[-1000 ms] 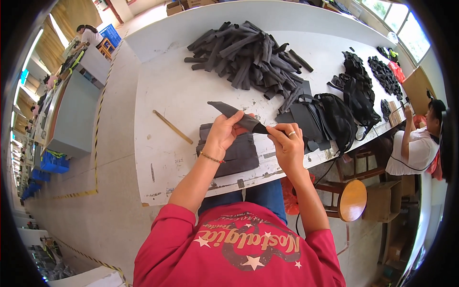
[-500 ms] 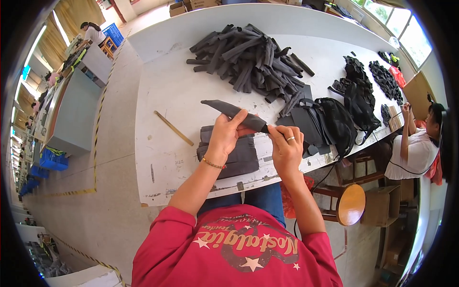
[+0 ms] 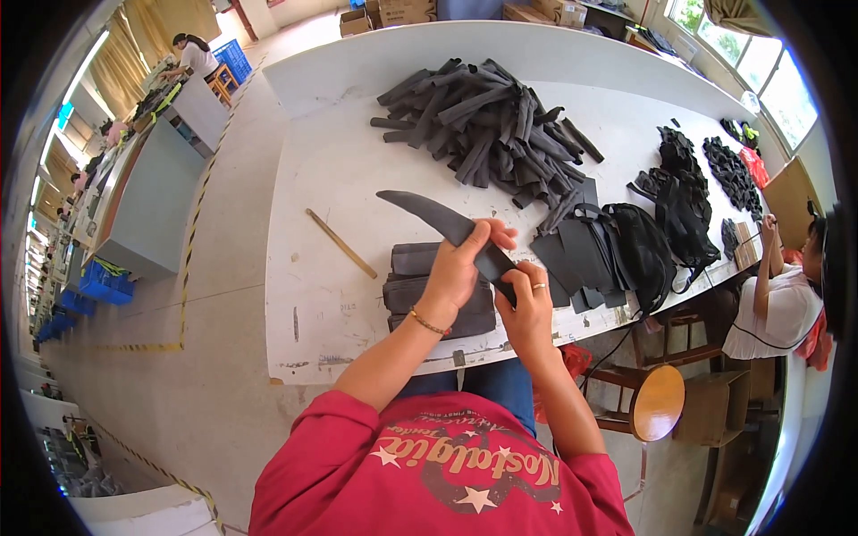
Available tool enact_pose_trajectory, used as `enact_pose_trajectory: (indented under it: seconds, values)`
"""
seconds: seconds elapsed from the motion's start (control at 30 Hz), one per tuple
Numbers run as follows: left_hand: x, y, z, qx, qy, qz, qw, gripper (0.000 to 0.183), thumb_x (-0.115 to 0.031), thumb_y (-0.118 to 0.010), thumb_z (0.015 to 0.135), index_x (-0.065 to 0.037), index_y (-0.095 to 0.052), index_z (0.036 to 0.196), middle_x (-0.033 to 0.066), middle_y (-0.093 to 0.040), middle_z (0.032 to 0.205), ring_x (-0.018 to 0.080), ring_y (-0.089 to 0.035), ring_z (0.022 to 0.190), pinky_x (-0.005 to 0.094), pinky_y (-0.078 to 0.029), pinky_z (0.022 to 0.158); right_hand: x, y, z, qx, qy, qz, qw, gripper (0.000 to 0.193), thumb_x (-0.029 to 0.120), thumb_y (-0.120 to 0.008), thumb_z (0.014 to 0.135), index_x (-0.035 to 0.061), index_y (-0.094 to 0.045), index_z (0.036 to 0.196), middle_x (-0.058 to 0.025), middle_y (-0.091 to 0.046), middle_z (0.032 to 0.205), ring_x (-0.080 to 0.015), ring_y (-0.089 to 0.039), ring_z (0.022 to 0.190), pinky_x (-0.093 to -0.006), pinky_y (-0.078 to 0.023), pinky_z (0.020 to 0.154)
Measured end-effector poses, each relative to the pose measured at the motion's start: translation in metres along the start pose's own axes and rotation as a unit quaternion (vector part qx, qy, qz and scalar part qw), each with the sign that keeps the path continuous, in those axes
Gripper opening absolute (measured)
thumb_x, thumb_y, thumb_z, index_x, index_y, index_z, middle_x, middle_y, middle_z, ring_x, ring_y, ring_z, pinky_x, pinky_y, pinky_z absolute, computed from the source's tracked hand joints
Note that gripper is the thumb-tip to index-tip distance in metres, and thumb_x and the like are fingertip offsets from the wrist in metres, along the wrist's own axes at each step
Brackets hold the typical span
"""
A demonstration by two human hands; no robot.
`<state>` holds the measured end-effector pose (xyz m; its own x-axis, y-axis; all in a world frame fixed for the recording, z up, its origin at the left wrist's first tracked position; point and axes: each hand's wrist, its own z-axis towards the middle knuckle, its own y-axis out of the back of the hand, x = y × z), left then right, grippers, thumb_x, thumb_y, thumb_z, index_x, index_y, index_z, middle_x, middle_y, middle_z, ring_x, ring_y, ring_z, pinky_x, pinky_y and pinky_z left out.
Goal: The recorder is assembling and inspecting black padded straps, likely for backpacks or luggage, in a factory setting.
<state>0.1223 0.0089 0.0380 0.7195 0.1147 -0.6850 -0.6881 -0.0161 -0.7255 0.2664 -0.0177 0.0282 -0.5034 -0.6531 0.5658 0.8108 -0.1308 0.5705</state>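
A long dark grey strip of fabric (image 3: 422, 211), folded or tube-like, stretches across both my hands above the white table (image 3: 322, 188). My left hand (image 3: 458, 266) grips its middle, thumb on top, and the free end curves away to the upper left. At the near end my right hand (image 3: 527, 314), with a ring, pinches the strip between thumb and fingers. Beneath my left wrist lies a stack of flattened grey pieces (image 3: 404, 295), partly hidden by the arm. Farther back is a big heap of similar grey rolled pieces (image 3: 483, 121).
A thin wooden stick (image 3: 341, 243) lies left of the stack. Flat dark sheets (image 3: 556, 268) and a black backpack (image 3: 642, 246) sit to the right, before more black pieces (image 3: 679, 165). A round stool (image 3: 657, 402) stands by the table edge. A person (image 3: 773, 308) sits far right.
The strip now bends in a smoother curve, and its near end has come lower and closer to me. My right hand has moved down; the left fingers have opened out somewhat. The view has shifted slightly.
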Motion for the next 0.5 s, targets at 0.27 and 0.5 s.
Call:
enact_pose_trajectory:
  seconds: [0.27, 0.5]
  values:
    - [0.001, 0.003, -0.007, -0.001, 0.024, -0.015, 1.0, 0.029, -0.026, -0.055, 0.099, 0.001, -0.062, 0.106, 0.0157, -0.069, 0.098, 0.0266, -0.063, 0.109, 0.0371, -0.048, 0.095, 0.007, -0.013, 0.026, -0.015, 0.081, 0.037, 0.996, 0.025, -0.004, -0.069, 0.074, 0.0019, -0.06, 0.096, -0.017, -0.058, 0.105, -0.0361, -0.059, 0.091, -0.0423, -0.05, 0.075]
    - [-0.022, 0.002, -0.007, -0.006, -0.007, -0.054, 0.999, 0.027, -0.027, -0.052, 0.1, -0.002, -0.06, 0.106, 0.0129, -0.07, 0.098, 0.0293, -0.055, 0.121, 0.0409, -0.048, 0.096, 0.003, 0.006, 0.012, 0.01, 0.087, 0.014, 0.996, 0.021, -0.001, -0.073, 0.076, 0.0026, -0.062, 0.094, -0.0139, -0.06, 0.099, -0.0331, -0.063, 0.081, -0.04, -0.052, 0.067]
